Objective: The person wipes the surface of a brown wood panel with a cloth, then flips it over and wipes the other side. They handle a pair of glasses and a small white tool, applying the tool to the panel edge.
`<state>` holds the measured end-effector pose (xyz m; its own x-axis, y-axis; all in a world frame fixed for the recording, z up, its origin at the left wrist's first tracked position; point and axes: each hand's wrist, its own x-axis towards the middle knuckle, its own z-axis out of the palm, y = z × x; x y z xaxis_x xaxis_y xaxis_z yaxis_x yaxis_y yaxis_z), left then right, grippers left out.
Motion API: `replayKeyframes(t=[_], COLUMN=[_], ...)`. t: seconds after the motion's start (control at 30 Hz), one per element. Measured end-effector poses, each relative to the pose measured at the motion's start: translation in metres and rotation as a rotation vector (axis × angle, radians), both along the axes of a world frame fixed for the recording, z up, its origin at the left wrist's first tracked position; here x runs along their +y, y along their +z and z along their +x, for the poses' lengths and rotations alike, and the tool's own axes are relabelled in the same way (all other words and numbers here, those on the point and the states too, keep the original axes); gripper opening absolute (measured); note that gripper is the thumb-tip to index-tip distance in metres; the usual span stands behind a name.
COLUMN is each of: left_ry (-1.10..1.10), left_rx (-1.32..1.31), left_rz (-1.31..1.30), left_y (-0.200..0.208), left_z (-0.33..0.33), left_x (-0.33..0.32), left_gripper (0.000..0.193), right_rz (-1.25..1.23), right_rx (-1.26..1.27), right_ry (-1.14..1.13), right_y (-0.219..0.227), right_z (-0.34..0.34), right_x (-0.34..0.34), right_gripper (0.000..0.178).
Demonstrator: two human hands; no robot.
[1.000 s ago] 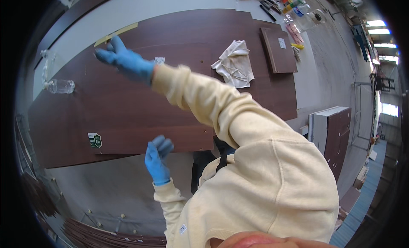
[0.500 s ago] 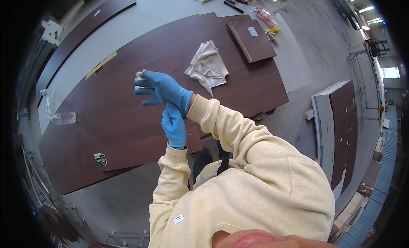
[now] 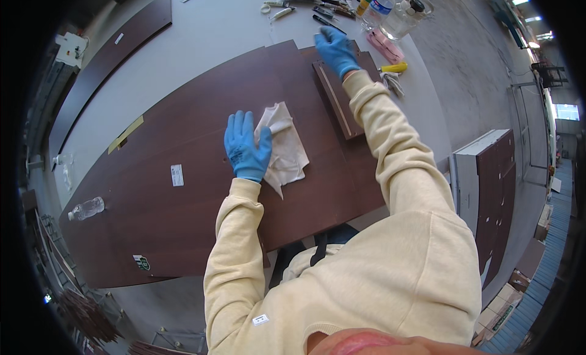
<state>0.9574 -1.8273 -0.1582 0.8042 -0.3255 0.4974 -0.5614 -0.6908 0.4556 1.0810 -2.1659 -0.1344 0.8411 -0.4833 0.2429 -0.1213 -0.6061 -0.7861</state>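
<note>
My left hand (image 3: pixel 247 147), in a blue glove, is open with its fingers stretched out over the large dark-brown panel (image 3: pixel 201 129). Its thumb meets the edge of a crumpled off-white cloth (image 3: pixel 285 144) lying there. Farther off to the right, my right hand (image 3: pixel 336 53), gloved in blue too, has its fingers curled at the far end of a smaller brown panel (image 3: pixel 336 98). Whatever those fingers hold, if anything, is hidden. My right sleeve covers part of the smaller panel.
Bottles (image 3: pixel 379 6), a glass jug (image 3: pixel 408 16), pens and hand tools crowd the table's far right, near a yellow-handled tool (image 3: pixel 395 67). A clear bottle (image 3: pixel 88 208) lies at left. A long brown board (image 3: pixel 110 68) rests behind. Stacked panels (image 3: pixel 488 196) stand right.
My hands were together, left fingers at the right glove's cuff, and are now apart. The right reached far right to the smaller panel; the left came down beside the cloth. The view shifted.
</note>
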Motion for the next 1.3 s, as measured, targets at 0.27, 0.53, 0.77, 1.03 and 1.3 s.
replayKeyframes(t=[0.27,0.53,0.77,1.03,1.3], left_ry=[0.058,0.056,0.065,0.054,0.113], left_rx=[0.164,0.257,0.276,0.247,0.222], left_rz=[0.157,0.204,0.223,0.184,0.139], left_y=[-0.041,-0.034,-0.030,-0.030,-0.035], left_z=[0.001,0.006,0.005,0.004,0.000], left_x=[-0.031,-0.032,-0.033,-0.032,-0.026], left_gripper=[0.063,0.065,0.066,0.062,0.062], right_rz=[-0.558,-0.742,-0.816,-0.925,-0.842], right_rx=[0.467,0.579,0.782,0.938,0.880], right_ry=[-0.132,-0.066,-0.052,-0.042,0.130], right_y=[-0.050,-0.093,-0.073,-0.081,-0.057], right_z=[0.102,0.158,0.167,0.170,0.127], right_x=[-0.155,-0.202,-0.179,-0.185,-0.159], right_gripper=[0.044,0.036,0.036,0.047,0.050])
